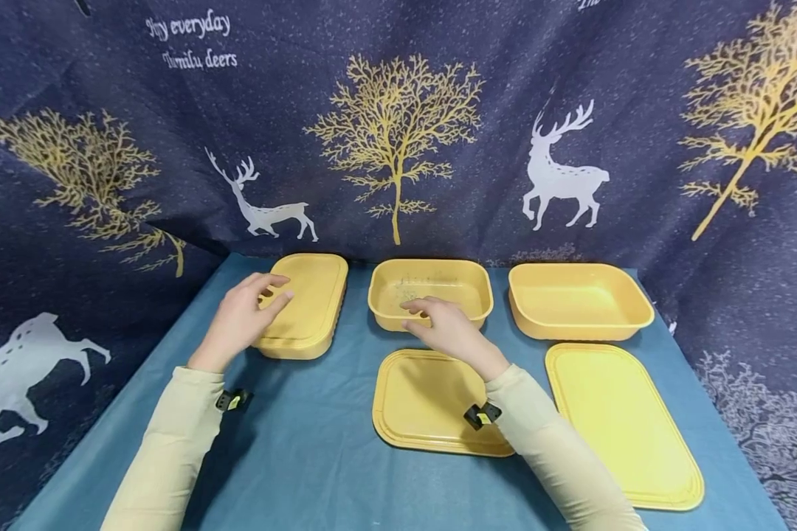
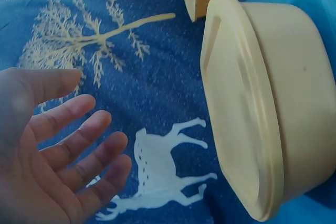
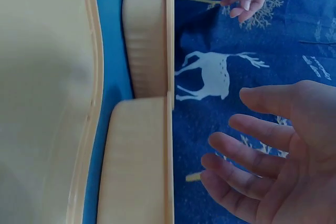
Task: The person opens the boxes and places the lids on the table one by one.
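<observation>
Over the lidded yellow box (image 1: 308, 302) at the left, my left hand (image 1: 242, 313) hovers with fingers spread loosely and nothing in them. The left wrist view shows that box's lid (image 2: 236, 108) seated on its rim, apart from the fingertips. My right hand (image 1: 448, 332) is held above the front of the middle yellow box (image 1: 432, 273), which has no lid on and shows dark specks inside. Its fingers are relaxed and bare in the right wrist view. Below the right forearm lies a flat yellow lid (image 1: 412, 398) on the table.
Another yellow box (image 1: 581, 295), open at the top, stands at the back right. In front of it lies a larger yellow lid (image 1: 624, 420). A blue cloth covers the table (image 1: 292, 457), and a dark curtain (image 1: 438, 177) with deer and trees hangs directly behind the boxes.
</observation>
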The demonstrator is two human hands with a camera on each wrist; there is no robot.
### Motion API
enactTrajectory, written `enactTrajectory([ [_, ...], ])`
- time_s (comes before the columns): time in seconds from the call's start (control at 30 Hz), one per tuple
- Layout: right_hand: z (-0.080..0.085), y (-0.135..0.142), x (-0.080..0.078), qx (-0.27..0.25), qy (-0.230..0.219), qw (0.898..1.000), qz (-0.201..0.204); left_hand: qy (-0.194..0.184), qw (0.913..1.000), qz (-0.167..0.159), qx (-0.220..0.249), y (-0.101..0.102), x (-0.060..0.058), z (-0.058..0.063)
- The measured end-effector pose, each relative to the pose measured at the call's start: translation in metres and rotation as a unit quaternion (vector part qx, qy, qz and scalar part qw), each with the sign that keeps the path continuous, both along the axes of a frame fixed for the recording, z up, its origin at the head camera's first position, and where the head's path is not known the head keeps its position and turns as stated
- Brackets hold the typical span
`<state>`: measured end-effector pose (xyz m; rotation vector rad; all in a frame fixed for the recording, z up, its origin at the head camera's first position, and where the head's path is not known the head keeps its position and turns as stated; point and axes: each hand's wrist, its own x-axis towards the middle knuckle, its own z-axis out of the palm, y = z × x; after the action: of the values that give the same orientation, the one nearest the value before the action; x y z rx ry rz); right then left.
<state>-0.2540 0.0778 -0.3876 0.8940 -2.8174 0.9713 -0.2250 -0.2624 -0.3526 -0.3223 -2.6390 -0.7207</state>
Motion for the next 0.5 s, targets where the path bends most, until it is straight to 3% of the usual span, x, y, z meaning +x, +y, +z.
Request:
enactTrajectory([
  [0.23,-0.009,-0.016,-0.006,-0.018,-0.003,1.000,0.021,0.017,0.9984,0.039,0.038,-0.019,-0.002,-0.012],
  [0.5,-0.018,-0.033,-0.008,-0.020,-0.016,0.999,0.034,-0.014,0.9947,0.079,0.064,-0.040,-0.003,-0.030],
])
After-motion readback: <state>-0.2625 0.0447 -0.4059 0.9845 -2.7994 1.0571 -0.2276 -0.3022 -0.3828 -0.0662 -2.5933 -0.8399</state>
